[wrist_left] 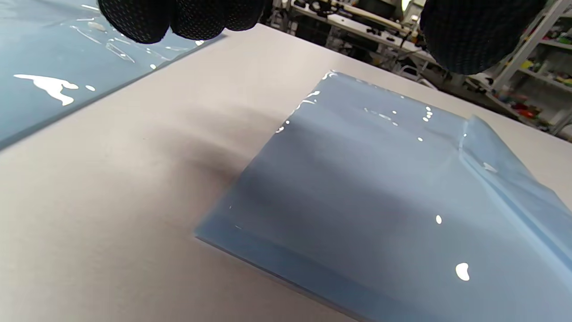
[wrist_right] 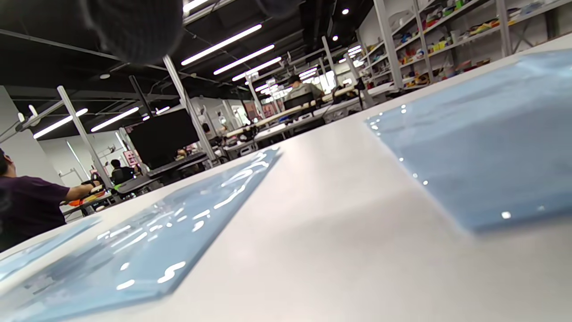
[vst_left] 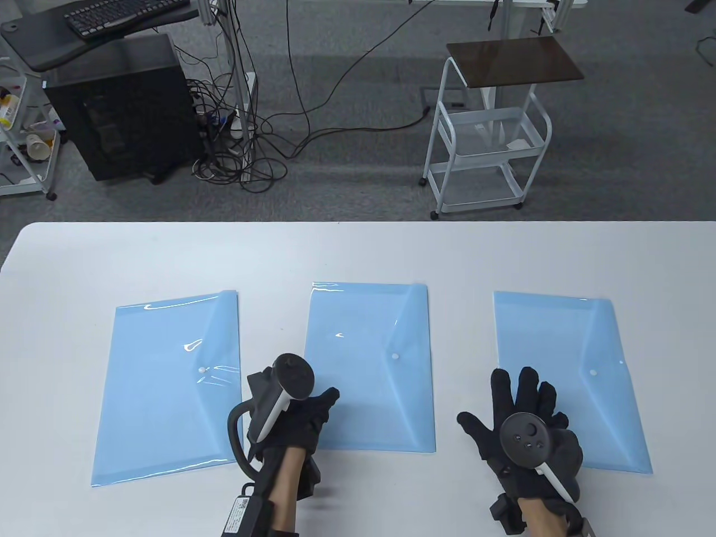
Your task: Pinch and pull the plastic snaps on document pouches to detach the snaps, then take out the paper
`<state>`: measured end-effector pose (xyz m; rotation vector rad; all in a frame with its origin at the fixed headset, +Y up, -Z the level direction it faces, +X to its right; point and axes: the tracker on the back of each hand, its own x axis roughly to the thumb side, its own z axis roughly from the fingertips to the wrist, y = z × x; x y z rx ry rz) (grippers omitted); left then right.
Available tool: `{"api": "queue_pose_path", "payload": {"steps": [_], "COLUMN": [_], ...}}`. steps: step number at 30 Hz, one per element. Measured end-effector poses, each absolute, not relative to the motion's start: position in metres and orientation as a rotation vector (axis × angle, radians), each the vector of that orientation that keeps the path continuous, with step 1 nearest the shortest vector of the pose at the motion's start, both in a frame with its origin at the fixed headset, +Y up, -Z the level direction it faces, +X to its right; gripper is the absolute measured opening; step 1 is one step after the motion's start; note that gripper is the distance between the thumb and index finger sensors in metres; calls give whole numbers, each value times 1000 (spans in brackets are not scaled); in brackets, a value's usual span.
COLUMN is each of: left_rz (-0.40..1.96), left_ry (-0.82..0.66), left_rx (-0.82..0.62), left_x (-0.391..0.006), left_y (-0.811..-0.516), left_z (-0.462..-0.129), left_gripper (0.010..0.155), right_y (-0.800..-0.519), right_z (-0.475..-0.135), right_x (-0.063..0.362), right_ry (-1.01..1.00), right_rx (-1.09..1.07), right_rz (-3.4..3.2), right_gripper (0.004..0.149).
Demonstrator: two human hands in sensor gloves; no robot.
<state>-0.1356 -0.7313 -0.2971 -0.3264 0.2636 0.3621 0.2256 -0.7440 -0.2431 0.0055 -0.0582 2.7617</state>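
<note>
From the table view we see three blue pouches in a row, left pouch [vst_left: 170,386], middle pouch [vst_left: 372,369] and right pouch [vst_left: 568,377], snaps fastened; the wrist views hide the snaps. Our left hand [vst_left: 293,411] hovers between left and middle, loosely curled, empty. Our right hand [vst_left: 523,419] spreads flat on the right pouch's near-left corner.

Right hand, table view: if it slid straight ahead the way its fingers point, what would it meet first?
The right hand lies flat with fingers spread, pointing up-table over the right pouch's left edge. Going on, it would likely cross that pouch's body, its white snap lying just right of the line; height is unclear.
</note>
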Motion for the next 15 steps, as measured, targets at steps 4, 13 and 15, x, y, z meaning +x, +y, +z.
{"api": "queue_pose_path", "payload": {"steps": [4, 13, 15], "left_rz": [344, 260, 222], "left_ry": [313, 443, 462], "left_rx": [-364, -412, -408], "left_x": [-124, -115, -113], "left_y": [-747, -767, -770], "left_z": [-309, -331, -331], "left_gripper": [107, 110, 110], "right_y": [-747, -750, -751], "right_z": [-244, -245, -244], "right_x": [222, 209, 207], "right_ry": [-29, 6, 17], "right_rx": [22, 75, 87], "right_rz": [2747, 2733, 2735], "right_gripper": [92, 92, 92]}}
